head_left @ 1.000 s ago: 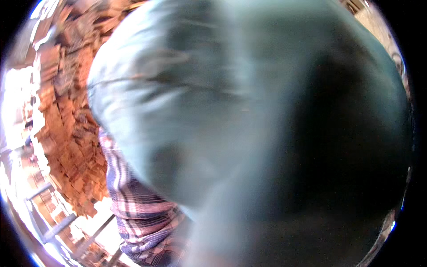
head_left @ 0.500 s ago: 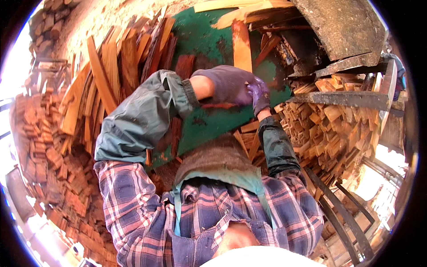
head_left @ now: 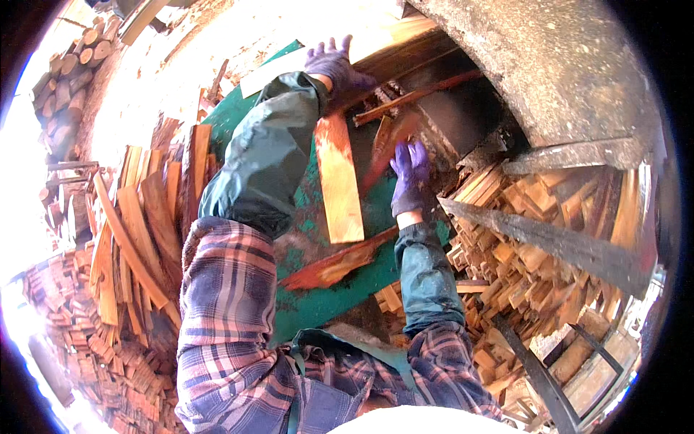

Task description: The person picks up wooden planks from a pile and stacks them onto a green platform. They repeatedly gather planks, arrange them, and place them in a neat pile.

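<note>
In the head view the two hands are well apart over the table. The left hand [head_left: 334, 64], in a purple glove, lies with fingers splayed against the long plank [head_left: 394, 47] at the table's far side; that plank is pale along its top, glaring white toward the left, and dark brown on its nearer face. The right hand [head_left: 410, 177], gloved the same, points its fingers away from the body beside a blurred reddish piece [head_left: 383, 155]; I can't tell whether it grips it.

Between the hands lies a short board [head_left: 340, 192], yellowish and smooth, with red-brown bark at its far end. Nearer the body a rough-edged reddish strip [head_left: 340, 264] lies at a slant, its middle more orange.

The table [head_left: 325, 307] is green and scuffed dark, its near edge running diagonally in front of the apron [head_left: 361, 347]. There's bare green between that edge and the reddish strip. Leaning slats [head_left: 137, 224] crowd the left side; on the right, a dark bar [head_left: 549, 239] juts over stacked split wood [head_left: 542, 271], and a speckled grey slab [head_left: 557, 65] bounds the far right.
</note>
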### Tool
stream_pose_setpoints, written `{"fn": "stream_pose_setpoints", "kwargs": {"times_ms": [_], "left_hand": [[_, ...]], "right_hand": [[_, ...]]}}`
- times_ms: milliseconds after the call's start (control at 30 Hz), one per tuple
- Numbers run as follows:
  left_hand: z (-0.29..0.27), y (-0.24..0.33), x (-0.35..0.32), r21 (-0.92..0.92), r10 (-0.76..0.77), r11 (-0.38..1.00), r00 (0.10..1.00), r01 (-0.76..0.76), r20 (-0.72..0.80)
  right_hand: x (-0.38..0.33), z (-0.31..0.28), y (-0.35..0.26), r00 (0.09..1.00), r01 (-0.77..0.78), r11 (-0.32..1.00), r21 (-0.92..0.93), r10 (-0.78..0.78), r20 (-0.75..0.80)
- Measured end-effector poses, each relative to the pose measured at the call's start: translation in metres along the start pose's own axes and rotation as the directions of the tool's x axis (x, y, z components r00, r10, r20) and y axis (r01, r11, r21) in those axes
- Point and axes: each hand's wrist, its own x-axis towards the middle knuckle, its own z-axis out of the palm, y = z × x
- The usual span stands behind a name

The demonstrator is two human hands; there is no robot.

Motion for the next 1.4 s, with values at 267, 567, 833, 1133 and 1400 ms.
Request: {"fn": "stream_pose_setpoints", "kwargs": {"times_ms": [267, 567, 833, 1133, 1400], "left_hand": [[0.040, -0.104, 0.077, -0.167, 0.002, 0.986, 0.997, -0.016, -0.083], [0.058, -0.041, -0.032, -0.478, 0.207, 0.848, 0.974, -0.228, -0.097], [0.110, -0.027, -0.199, -0.921, 0.032, 0.372, 0.989, 0.119, 0.141], [0.023, -0.138, -0.424, -0.762, -0.479, 0.569, 0.878, 0.311, 0.001], [-0.140, -0.349, -0.552, -0.020, -0.694, 0.720, 0.720, 0.694, 0.003]], "right_hand": [[0.054, 0.033, 0.012, 0.982, -0.081, 0.992, -0.101, 0.097, 0.165], [0.066, 0.036, -0.008, 0.997, -0.069, 0.996, -0.050, 0.071, 0.036], [0.004, 0.030, 0.029, 0.975, -0.222, 0.933, -0.283, 0.218, -0.046], [-0.189, 0.154, 0.074, 0.705, -0.587, 0.809, 0.025, 0.496, 0.507], [-0.279, 0.344, 0.082, 0.533, -0.449, 0.868, -0.211, 0.449, 0.717]]}}
